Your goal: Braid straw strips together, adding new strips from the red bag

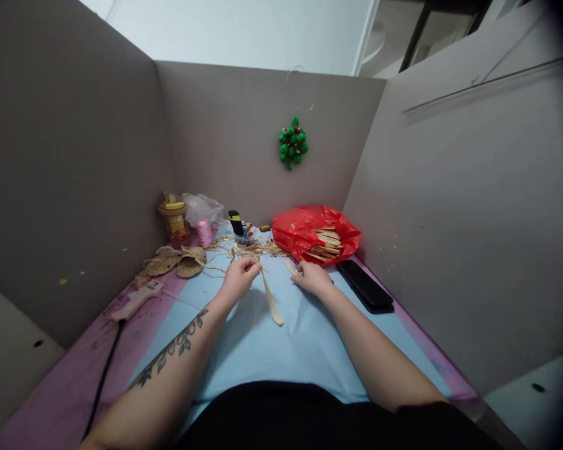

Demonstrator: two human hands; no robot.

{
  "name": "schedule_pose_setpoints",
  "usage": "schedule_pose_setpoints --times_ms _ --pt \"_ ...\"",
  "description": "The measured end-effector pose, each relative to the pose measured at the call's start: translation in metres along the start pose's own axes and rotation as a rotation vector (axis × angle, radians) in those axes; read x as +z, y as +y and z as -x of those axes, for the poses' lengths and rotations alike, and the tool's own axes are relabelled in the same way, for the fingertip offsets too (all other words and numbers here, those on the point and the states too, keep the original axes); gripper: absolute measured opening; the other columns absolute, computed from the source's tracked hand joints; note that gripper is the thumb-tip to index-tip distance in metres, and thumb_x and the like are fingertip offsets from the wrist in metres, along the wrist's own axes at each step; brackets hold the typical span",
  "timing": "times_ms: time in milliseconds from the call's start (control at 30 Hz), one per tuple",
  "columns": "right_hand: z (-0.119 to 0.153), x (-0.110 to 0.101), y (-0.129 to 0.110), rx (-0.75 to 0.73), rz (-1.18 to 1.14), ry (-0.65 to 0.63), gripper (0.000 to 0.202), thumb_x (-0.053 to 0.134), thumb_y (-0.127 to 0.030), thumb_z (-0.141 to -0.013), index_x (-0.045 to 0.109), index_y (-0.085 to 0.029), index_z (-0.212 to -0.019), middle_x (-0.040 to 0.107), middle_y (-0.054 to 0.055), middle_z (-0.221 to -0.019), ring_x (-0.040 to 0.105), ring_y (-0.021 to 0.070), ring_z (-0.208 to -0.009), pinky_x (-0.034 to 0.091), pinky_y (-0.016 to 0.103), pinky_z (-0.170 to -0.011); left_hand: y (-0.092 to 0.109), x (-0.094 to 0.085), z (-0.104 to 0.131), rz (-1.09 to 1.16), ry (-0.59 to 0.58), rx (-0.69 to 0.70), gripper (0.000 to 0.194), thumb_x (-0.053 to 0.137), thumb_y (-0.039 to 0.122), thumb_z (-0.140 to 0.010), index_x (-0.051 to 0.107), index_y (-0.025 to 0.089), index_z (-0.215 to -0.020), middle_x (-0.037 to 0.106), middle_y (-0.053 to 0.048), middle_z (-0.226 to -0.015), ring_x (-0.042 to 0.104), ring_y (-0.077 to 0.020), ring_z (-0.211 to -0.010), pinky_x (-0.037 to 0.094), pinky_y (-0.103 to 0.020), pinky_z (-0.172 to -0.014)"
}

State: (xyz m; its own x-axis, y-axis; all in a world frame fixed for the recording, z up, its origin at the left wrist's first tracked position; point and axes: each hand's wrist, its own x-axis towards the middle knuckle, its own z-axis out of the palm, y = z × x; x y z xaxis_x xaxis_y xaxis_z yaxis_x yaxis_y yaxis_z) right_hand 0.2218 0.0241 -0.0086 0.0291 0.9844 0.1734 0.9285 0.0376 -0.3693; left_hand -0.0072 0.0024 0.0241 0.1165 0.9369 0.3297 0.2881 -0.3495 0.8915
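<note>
My left hand (242,277) is closed in a pinch at the upper end of a long pale dry strip (273,306). The strip hangs toward me and widens at its lower end, over a light blue cloth (263,350). To the right, my right hand (313,278) has its fingers curled round the end of a second, shorter pale strip (290,267); its far part sticks out past the fingertips. Just beyond both hands lies a scatter of thin straw-coloured fibres (272,249). What exactly the strips are made of is unclear.
A red plastic bag (295,228) full of pale flat pieces stands behind my right hand, near a black flat case (366,287). Leftward are a glue gun (138,300), brown woven-looking pieces (191,262), pink thread (204,232) and a jar (176,225). Grey panels enclose the table.
</note>
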Motion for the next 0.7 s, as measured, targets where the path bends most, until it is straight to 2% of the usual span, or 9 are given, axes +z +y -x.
schedule_pose_setpoints --times_ms 67,167,233,300,400,467,600,700 --pt "-0.002 0.005 0.002 0.014 0.022 -0.030 0.018 0.062 -0.024 -0.065 0.060 -0.017 -0.081 0.065 0.009 -0.079 0.057 0.0199 -0.072 0.031 0.025 -0.057 0.000 0.001 0.000 -0.009 0.000 -0.001 0.022 0.051 0.034 -0.069 0.058 0.015 -0.063 0.052 0.002 -0.056 0.044 -0.0111 -0.055 0.033 -0.022 -0.053" --pt "-0.004 0.006 0.005 0.017 -0.060 -0.018 0.009 0.058 -0.012 -0.064 0.060 -0.016 -0.071 0.063 0.008 -0.074 0.055 0.0179 -0.070 0.032 0.024 -0.058 -0.001 0.002 0.000 -0.020 -0.007 -0.004 0.021 0.051 0.034 -0.069 0.058 0.014 -0.063 0.052 0.001 -0.056 0.045 -0.0114 -0.056 0.034 -0.022 -0.054" --pt "-0.004 0.005 0.002 0.019 -0.229 0.019 0.010 0.057 -0.011 -0.063 0.061 -0.016 -0.070 0.061 0.005 -0.067 0.053 0.0157 -0.065 0.033 0.024 -0.057 -0.002 0.003 0.000 0.000 -0.008 -0.007 0.022 0.052 0.034 -0.069 0.058 0.014 -0.063 0.052 0.001 -0.057 0.045 -0.0113 -0.056 0.034 -0.022 -0.054" --pt "-0.002 0.003 -0.003 0.009 -0.502 0.021 0.011 0.056 -0.015 -0.064 0.060 -0.016 -0.074 0.056 0.001 -0.059 0.049 0.0127 -0.055 0.032 0.023 -0.052 -0.004 0.004 -0.001 0.050 -0.012 -0.019 0.022 0.053 0.035 -0.069 0.057 0.014 -0.064 0.052 0.001 -0.058 0.045 -0.0110 -0.056 0.035 -0.021 -0.054" --pt "0.005 0.002 -0.017 -0.051 -0.907 -0.100 0.010 0.060 -0.025 -0.064 0.055 -0.016 -0.064 0.047 -0.004 -0.051 0.039 0.0084 -0.045 0.028 0.021 -0.045 -0.006 0.008 0.001 0.147 -0.053 -0.055 0.024 0.053 0.037 -0.071 0.055 0.015 -0.064 0.052 0.002 -0.058 0.044 -0.0101 -0.055 0.034 -0.021 -0.054" --pt "0.010 0.004 -0.028 -0.079 -1.048 -0.213 0.019 0.064 -0.030 -0.062 0.051 -0.016 -0.057 0.045 -0.005 -0.047 0.036 0.0067 -0.041 0.026 0.020 -0.043 -0.007 0.011 0.003 0.202 -0.085 -0.071 0.025 0.054 0.039 -0.071 0.055 0.015 -0.064 0.052 0.001 -0.058 0.045 -0.0102 -0.056 0.035 -0.021 -0.055" --pt "0.023 0.010 -0.046 -0.084 -1.083 -0.388 0.020 0.065 -0.030 -0.062 0.052 -0.016 -0.060 0.054 -0.003 -0.049 0.037 0.0059 -0.039 0.024 0.019 -0.040 -0.007 0.016 0.005 0.300 -0.102 -0.085 0.028 0.057 0.042 -0.070 0.055 0.015 -0.064 0.057 -0.001 -0.063 0.051 -0.0124 -0.064 0.038 -0.022 -0.060" --pt "0.032 0.008 -0.054 -0.087 -1.068 -0.456 0.019 0.065 -0.027 -0.062 0.054 -0.017 -0.073 0.058 -0.003 -0.051 0.040 0.0063 -0.038 0.025 0.018 -0.039 -0.009 0.017 0.004 0.378 -0.062 -0.130 0.027 0.060 0.040 -0.067 0.057 0.014 -0.067 0.059 -0.002 -0.067 0.052 -0.0120 -0.064 0.040 -0.023 -0.063"
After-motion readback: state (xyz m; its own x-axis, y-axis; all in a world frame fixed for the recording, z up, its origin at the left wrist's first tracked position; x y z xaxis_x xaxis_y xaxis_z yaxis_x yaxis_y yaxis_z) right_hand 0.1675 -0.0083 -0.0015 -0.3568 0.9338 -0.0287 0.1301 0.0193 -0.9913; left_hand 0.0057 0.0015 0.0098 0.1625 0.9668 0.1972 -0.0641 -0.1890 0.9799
